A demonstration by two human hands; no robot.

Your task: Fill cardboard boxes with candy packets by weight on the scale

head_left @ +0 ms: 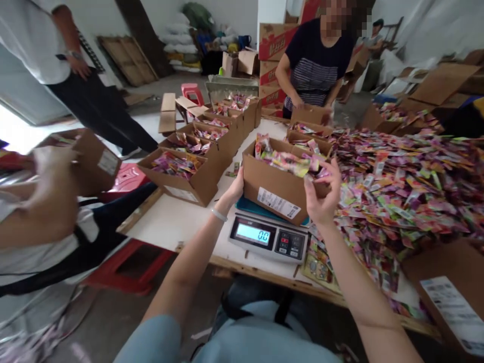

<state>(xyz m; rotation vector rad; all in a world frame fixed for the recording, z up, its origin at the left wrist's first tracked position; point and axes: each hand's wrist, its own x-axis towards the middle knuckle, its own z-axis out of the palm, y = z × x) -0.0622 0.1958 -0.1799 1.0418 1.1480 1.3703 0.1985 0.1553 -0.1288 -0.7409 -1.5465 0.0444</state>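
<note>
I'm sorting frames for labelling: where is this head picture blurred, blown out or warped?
Head view: the co-worker's arm and carried box at left are smeared by motion; the floor patch at far left is blown out white; the wide lens makes the standing person lean; the scale, the cardboard box on it, left hand and right hand are sharp.

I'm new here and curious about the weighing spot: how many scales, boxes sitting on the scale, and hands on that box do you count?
Digital scale: 1
Cardboard box on it: 1
Hands on the box: 2, left hand and right hand
Total: 4
</note>
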